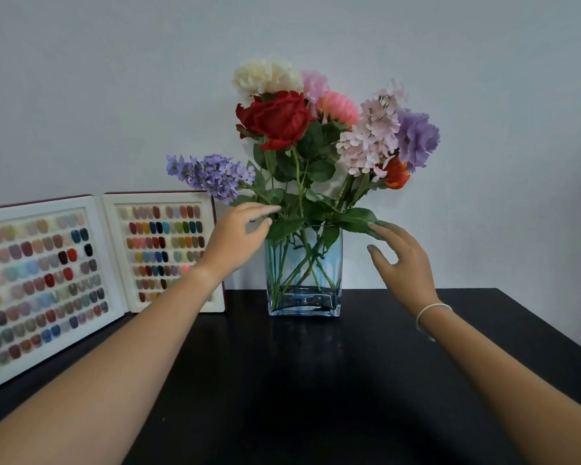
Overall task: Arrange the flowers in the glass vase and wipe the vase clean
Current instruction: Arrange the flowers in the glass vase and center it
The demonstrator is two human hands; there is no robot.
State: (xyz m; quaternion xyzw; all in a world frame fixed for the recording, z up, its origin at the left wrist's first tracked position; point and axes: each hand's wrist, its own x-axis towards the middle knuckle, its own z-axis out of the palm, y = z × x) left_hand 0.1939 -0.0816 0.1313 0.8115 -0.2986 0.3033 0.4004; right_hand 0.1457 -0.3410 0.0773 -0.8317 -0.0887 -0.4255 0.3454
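The rectangular clear glass vase (pixel 304 290) stood upright near the far edge of the black table (pixel 316 380), roughly midway along that edge, close to the pale wall (pixel 114 78). Blue streaks showed on its walls and base. The bouquet of mixed artificial flowers (pixel 316 129) was seated in it, green stems crossing inside the glass and leaves spilling over the rim.

Blooms noted: a large red rose (pixel 277 119) at the front centre, a cream flower (pixel 265 77) above it, a pale pink one and a coral one just behind, a light pink hydrangea cluster (pixel 369 135) to the right, a purple carnation-like head (pixel 416 139) beyond that, and a small orange bloom below it. A lavender-coloured spray (pixel 205 174) leaned out low to the left.

Your left hand (pixel 239 234) was raised beside the vase rim on its left side, fingers loosely extended, fingertips touching the leaves and lower stems; it gripped nothing that could be confirmed. Your right hand (pixel 399 260) was spread wide at the right of the vase, fingertips brushing a leaf that hung over the rim, palm apart from the glass. A thin white bracelet (pixel 431 312) sat on the right wrist.

An open white display book of coloured nail samples (pixel 91 273) stood propped at the far left corner of the table, just beside the vase.
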